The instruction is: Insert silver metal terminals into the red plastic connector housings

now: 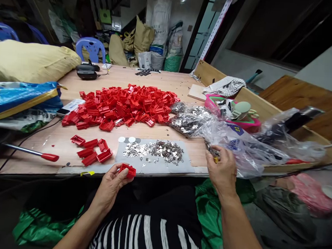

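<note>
My left hand (114, 183) pinches a red plastic housing (128, 170), a small box-like part, just off the table's front edge. My right hand (222, 167) is closed around a small yellow-handled metal tool (215, 156), which looks like pliers; the fingers hide most of it. Between the hands, a grey sheet (148, 168) carries loose small silvery metal pieces (166, 151) in two merging heaps. Several red housings (90, 153) lie beyond my left hand. Farther back spreads a big pile of red housings (127, 104).
Clear bags of metal pieces (190, 122) and crumpled plastic (238, 144) lie right of the sheet. Behind them stands a pink basket (247, 124). A red-tipped lever (49, 157) juts in at the left, near a blue sack (20, 99). A yellow scrap (87, 173) hangs at the front edge.
</note>
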Available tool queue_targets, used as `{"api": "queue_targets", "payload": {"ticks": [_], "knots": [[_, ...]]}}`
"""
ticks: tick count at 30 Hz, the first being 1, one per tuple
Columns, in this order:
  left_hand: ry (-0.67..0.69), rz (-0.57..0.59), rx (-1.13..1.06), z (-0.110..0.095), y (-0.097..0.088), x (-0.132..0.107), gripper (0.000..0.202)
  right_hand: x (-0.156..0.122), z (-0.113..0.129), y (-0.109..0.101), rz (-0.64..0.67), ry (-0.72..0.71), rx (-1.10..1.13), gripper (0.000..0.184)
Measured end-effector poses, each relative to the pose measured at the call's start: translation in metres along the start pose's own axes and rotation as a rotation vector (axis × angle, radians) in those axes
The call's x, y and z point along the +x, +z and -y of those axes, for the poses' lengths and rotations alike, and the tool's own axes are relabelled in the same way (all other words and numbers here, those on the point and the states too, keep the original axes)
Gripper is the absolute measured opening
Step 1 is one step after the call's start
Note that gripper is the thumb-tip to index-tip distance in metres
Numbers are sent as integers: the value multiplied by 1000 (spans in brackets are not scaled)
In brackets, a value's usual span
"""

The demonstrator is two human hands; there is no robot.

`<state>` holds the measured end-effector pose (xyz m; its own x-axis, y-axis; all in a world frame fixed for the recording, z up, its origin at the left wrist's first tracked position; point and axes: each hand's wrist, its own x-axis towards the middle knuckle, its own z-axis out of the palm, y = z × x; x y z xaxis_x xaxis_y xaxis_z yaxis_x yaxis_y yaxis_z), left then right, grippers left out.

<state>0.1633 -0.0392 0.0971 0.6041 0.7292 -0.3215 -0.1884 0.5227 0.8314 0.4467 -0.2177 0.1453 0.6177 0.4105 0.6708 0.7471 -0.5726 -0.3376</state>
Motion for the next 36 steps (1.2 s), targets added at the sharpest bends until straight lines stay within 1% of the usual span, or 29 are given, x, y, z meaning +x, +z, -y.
{"api": "queue_targets", "payload": {"ticks": [1, 2, 3, 4, 7, 8, 10, 12, 14, 16, 19, 23, 29, 33, 36], "knots": [[-1, -1, 2, 0, 0, 0, 30, 0, 2, -1, -52, 11, -15, 23], [-3, 0, 4, 1, 0, 0, 30, -1, 3, -2, -74, 13, -10, 22], [-5, 3, 5, 1, 1, 1, 30, -2, 6, -2, -45, 2, 19, 21], [-7, 8, 5, 2, 1, 1, 29, -5, 8, -1, 34, -20, 69, 20], [-12, 18, 8, 2, 3, 0, 29, -17, 14, 10, 373, -79, 225, 19], [-12, 17, 9, 2, 3, 0, 29, -22, 14, 15, 453, -80, 252, 18], [-11, 13, 9, 2, 3, -1, 30, -31, 14, 26, 536, -68, 264, 17], [-9, 8, 6, 2, 3, -3, 31, -37, 13, 34, 578, -67, 253, 21], [-11, 7, 9, 1, 3, -3, 30, -40, 12, 40, 598, -68, 232, 23], [-12, 8, 14, 1, 3, -3, 30, -40, 13, 41, 605, -66, 213, 19], [-15, 4, 14, 2, 3, -2, 30, -38, 13, 36, 621, -56, 212, 12], [-20, 3, 13, 3, 4, -1, 30, -38, 10, 27, 655, -30, 231, 11], [-27, -1, 19, 2, 5, -3, 32, -37, 2, 22, 621, 22, 210, 12], [-23, -4, 14, 1, 5, -4, 31, -37, 5, 20, 588, 60, 188, 15], [-20, -5, 19, 0, 5, -3, 31, -39, 9, 20, 589, 57, 169, 17]]}}
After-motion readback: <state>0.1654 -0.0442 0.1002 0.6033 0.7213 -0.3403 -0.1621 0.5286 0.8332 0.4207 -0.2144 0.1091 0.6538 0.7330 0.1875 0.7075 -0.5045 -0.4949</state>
